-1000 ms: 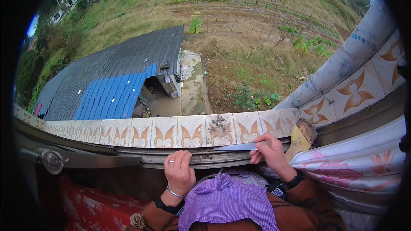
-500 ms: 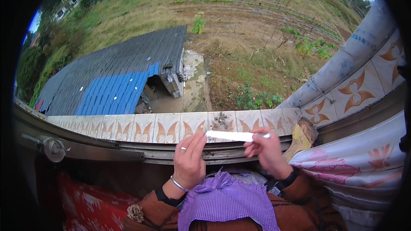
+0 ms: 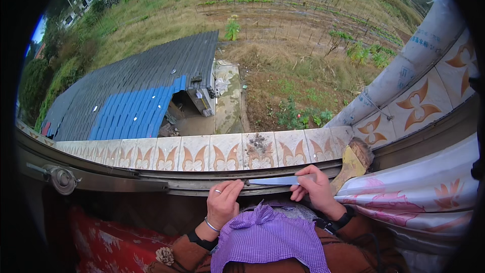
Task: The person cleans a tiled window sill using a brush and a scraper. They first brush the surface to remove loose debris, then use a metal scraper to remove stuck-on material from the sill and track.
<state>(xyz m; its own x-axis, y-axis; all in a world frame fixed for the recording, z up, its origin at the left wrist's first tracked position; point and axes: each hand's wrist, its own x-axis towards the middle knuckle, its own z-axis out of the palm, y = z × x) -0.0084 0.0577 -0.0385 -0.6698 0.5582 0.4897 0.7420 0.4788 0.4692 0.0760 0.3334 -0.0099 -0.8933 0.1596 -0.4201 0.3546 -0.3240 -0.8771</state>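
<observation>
My right hand (image 3: 317, 190) grips a flat, pale, knife-like blade (image 3: 273, 181). The blade lies almost level along the metal window track (image 3: 192, 187), its tip pointing left. My left hand (image 3: 224, 203), wearing a ring and a bracelet, has its fingers closed together at the track beside the blade tip. Dark dirt shows near those fingertips; whether they pinch any of it I cannot make out. A brush (image 3: 352, 166) with a yellowish handle and dark bristles leans at the track's right end, right of my right hand.
Beyond the track runs a tiled ledge (image 3: 195, 153) with a patch of dirt (image 3: 257, 144) on it. A thick pipe (image 3: 399, 78) rises at the right, above a white flowered curtain (image 3: 404, 187). A metal latch (image 3: 63, 179) sits on the frame at left. A shed roof (image 3: 136, 91) lies below outside.
Both hands have come down toward me with the blade. It has gone from above the ledge edge to the window track, and its glare has faded.
</observation>
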